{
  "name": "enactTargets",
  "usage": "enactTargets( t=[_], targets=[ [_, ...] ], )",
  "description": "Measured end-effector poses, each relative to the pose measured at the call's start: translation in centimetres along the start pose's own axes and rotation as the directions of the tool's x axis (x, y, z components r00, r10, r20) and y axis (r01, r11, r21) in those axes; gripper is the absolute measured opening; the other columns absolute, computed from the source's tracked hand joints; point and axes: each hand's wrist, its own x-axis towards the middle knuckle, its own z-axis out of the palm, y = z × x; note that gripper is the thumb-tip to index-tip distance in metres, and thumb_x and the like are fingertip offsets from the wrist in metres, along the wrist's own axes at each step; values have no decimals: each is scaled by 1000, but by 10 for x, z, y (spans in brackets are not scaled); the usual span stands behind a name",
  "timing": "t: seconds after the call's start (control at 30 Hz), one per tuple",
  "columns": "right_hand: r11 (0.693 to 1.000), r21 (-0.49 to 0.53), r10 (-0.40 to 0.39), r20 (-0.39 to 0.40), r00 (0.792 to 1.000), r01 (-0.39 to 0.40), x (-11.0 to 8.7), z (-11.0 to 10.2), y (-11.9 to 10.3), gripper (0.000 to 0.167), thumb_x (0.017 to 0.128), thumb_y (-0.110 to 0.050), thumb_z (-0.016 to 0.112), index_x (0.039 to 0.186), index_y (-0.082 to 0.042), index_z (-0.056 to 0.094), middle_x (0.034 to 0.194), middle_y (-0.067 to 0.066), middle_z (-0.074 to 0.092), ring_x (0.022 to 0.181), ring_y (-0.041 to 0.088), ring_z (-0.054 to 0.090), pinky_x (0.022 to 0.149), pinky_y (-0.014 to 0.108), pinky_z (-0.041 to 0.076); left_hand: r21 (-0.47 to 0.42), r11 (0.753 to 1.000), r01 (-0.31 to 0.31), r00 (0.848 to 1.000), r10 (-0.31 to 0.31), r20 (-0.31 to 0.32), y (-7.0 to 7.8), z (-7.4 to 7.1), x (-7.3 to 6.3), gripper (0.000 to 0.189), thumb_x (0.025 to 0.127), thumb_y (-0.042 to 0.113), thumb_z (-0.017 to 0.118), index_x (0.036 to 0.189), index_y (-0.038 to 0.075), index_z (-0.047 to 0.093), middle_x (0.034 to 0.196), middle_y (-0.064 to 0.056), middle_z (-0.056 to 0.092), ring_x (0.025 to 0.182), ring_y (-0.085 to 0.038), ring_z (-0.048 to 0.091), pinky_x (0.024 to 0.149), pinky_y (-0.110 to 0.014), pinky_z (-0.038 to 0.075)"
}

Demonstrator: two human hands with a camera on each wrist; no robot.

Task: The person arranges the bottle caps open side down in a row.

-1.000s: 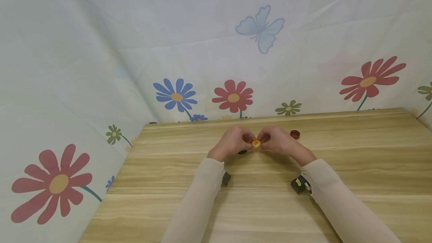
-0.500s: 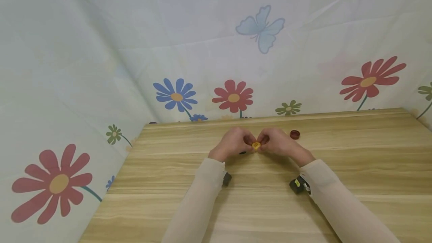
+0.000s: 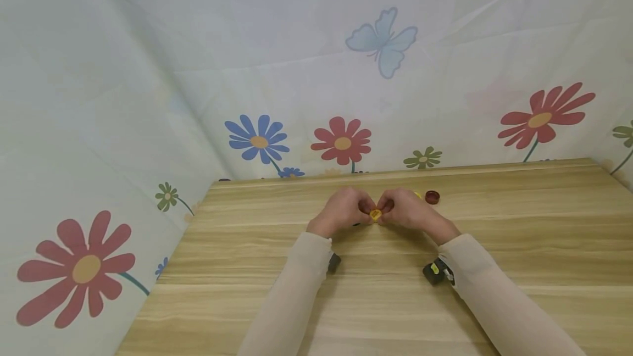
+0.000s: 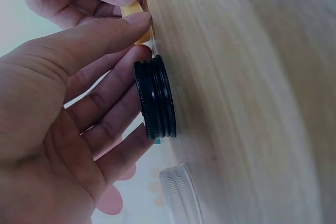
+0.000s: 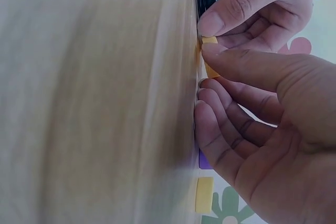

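Between my two hands sits a small yellow round cap (image 3: pixel 375 215) with dark marks on top, close over the table. My left hand (image 3: pixel 342 212) pinches its left side with thumb and fingertip. From the opposite side, the thumb and finger of my right hand (image 3: pixel 406 210) pinch it too. In the left wrist view a black ribbed lid (image 4: pixel 154 98) stands right by the other fingers of my left hand, and a silver ribbed lid (image 4: pixel 179 195) lies beyond it. Purple (image 5: pixel 205 160) shows partly behind the fingers of my right hand in the right wrist view.
A dark red cap (image 3: pixel 432 197) lies on the wooden table (image 3: pixel 519 224) beyond my right wrist. Another yellow piece (image 5: pixel 205 195) stands near it, mostly covered by my right hand in the head view. Behind the table's far edge hangs a flower-printed cloth (image 3: pixel 296 87).
Both hands and the yellow cap have shifted slightly toward me. A second yellow piece now shows behind my right hand, and less of the black lid is visible.
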Motion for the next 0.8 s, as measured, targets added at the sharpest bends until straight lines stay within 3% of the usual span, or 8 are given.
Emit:
enactTargets(
  t=[0.8],
  targets=[
    [999,-25,22,-9,1000,-22,1,2,3,19,89,-4,84,102,1,73,89,4,72,83,17,65,80,36,56,52,999,-15,1000,15,2,1,1,2,20,88,16,90,106,11,83,95,4,77,86,-8,66,85,-25,54]
  ],
)
